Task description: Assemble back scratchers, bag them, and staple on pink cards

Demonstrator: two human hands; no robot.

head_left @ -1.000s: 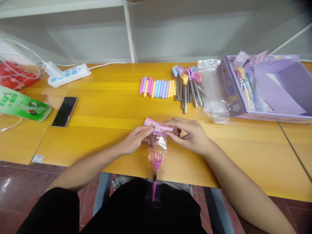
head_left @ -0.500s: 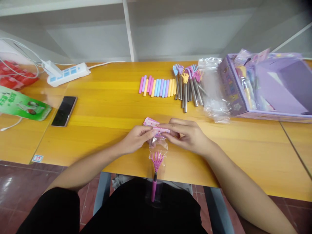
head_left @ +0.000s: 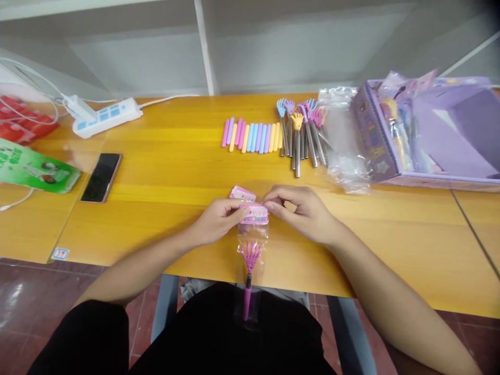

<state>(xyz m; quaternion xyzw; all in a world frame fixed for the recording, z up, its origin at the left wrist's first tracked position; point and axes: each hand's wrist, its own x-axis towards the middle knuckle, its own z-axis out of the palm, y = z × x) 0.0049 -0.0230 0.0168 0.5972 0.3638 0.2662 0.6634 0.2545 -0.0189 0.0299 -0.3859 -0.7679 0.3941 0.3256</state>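
A clear plastic bag [head_left: 253,233] hangs over the table's front edge, between my hands and my body. Inside lies a pink hand-shaped back scratcher [head_left: 250,255], claw end up, its pink handle over my black clothing. A pink printed card [head_left: 255,214] shows at the top of the bag. My left hand [head_left: 216,221] is closed on the bag's upper left side, thumb over the card. With thumb and index finger, my right hand [head_left: 300,212] pinches the bag's top right corner. More pink cards [head_left: 242,194] lie just beyond my left fingers.
Coloured sticks [head_left: 252,137] lie in a row behind my hands, beside several back scratchers [head_left: 298,140]. Clear bags [head_left: 344,140] and a purple box [head_left: 380,140] stand right. Leftward are a phone [head_left: 101,178], a power strip [head_left: 109,117] and a green package [head_left: 39,167].
My right hand has drawn back rightward from over the card to the bag's top corner. The card's printed face now shows flat. My left hand keeps its hold.
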